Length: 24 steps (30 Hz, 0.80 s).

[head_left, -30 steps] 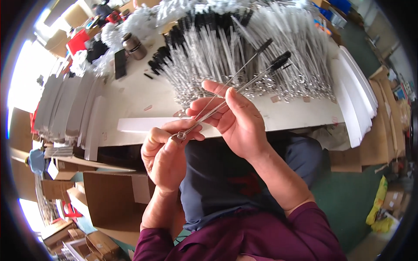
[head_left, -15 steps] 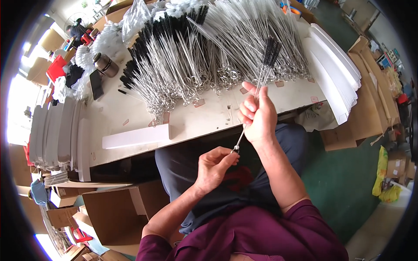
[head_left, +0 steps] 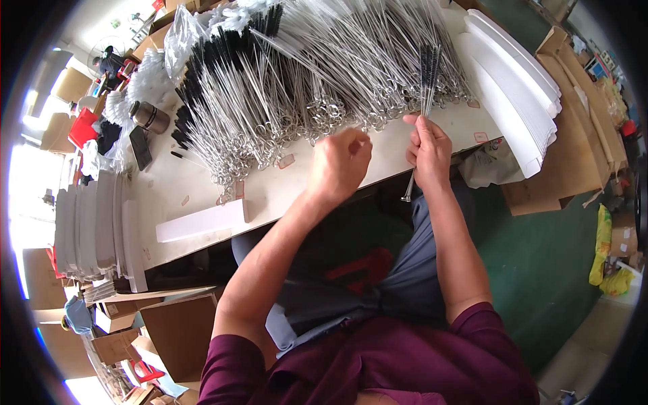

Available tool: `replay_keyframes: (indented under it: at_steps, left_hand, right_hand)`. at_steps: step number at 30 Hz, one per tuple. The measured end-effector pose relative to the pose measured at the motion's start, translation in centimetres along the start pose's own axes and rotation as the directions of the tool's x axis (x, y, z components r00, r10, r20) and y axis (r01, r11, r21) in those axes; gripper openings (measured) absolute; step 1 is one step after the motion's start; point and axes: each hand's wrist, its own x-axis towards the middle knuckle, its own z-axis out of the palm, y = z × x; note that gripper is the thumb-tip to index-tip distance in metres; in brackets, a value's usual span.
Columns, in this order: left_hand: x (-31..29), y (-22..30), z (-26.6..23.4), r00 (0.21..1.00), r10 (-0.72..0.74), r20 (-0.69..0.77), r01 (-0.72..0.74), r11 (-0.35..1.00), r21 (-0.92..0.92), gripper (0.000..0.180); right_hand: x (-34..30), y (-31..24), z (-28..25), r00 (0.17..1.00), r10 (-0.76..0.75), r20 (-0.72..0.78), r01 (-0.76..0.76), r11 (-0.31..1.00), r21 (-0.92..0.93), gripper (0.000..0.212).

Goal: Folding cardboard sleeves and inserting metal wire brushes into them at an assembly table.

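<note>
In my right hand (head_left: 432, 150) is a small bundle of thin wire brushes (head_left: 428, 67), the fingers closed round their metal shafts. Their black bristle heads point up and away, and the looped ends hang below the hand, past the table edge. My left hand (head_left: 337, 165) is raised over the front of the table with its fingers curled together. Just beyond it lie the ring-shaped handles of a big heap of wire brushes (head_left: 236, 111), some with black bristles and some with whitish ones. What the left fingers hold, if anything, is hidden.
A long white box (head_left: 202, 221) lies at the table's front left, near upright stacks of white cartons (head_left: 101, 226). Flat white cartons (head_left: 506, 94) are piled at the right. A metal flask (head_left: 150, 117) and a dark phone (head_left: 140, 148) are at the left. Cardboard boxes (head_left: 179, 334) stand below.
My left hand has left the brushes' looped ends and moved up to the edge of the heap. My right hand has shifted slightly right and up, turning the bundle more upright.
</note>
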Motion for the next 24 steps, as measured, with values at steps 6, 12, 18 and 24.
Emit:
replay_keyframes:
  at_steps: [6, 12, 18, 24]
  left_hand:
    - [4.6, -0.4, 2.8, 0.999, -0.033, -0.027, 0.041, 0.912, 0.409, 0.026]
    - [4.6, -1.4, 3.7, 0.999, -0.049, 0.000, 0.045, 0.931, 0.361, 0.025]
    - [6.4, 1.0, 2.2, 0.994, -0.062, -0.087, 0.077, 0.980, 0.182, 0.025]
    - [7.3, -1.2, 3.6, 0.997, -0.071, -0.031, 0.075, 0.984, 0.160, 0.022]
  right_hand:
    - [-0.5, -0.3, 0.3, 0.998, -0.033, 0.053, 0.032, 0.999, 0.034, 0.038]
    - [-0.5, -0.3, 0.2, 0.996, -0.019, 0.085, 0.016, 0.999, 0.027, 0.037]
    - [-0.5, 0.0, -0.2, 0.993, -0.026, 0.119, 0.017, 0.997, 0.081, 0.034]
    - [-0.7, 0.1, 0.2, 0.993, -0.009, 0.114, 0.000, 0.997, 0.079, 0.034]
